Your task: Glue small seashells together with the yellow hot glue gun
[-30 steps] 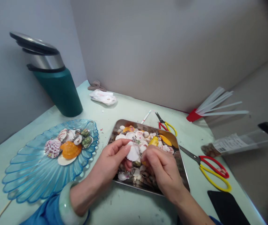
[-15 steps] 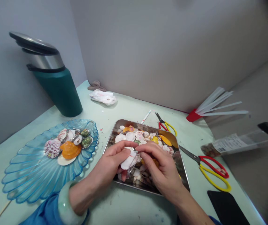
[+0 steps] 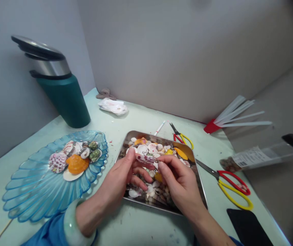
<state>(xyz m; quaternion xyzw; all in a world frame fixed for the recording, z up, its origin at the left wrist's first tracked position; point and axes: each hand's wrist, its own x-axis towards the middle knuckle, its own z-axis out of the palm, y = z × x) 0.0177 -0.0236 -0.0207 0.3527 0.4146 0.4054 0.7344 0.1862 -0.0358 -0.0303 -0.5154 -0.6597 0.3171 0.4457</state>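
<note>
A purple-and-white scallop shell (image 3: pixel 146 159) is pinched edge-on between the thumb and fingers of my right hand (image 3: pixel 179 181). My left hand (image 3: pixel 120 177) is half curled right beside it, thumb raised and fingers apart; the shell lies close against these fingers, and whether they touch is hard to tell. Both hands are above a metal tray (image 3: pixel 204 191) of mixed seashells, among them white, orange and yellow ones. On the left, a blue scallop-shaped glass plate (image 3: pixel 28 191) bears a cluster of shells, with an orange scallop shell (image 3: pixel 77 164) at its front.
A green bottle (image 3: pixel 67 99) stands behind the plate. Scissors with red and yellow handles (image 3: pixel 234 189) lie right of the tray, a smaller pair (image 3: pixel 180 135) behind it. Also around are a red cup of white sticks (image 3: pixel 212 126), a plastic bag (image 3: pixel 113 106) and a black flat object (image 3: pixel 248 225).
The shell has turned from its white inner face to its patterned edge and risen slightly. My left thumb and fingers have spread off it, while my right hand keeps its pinch.
</note>
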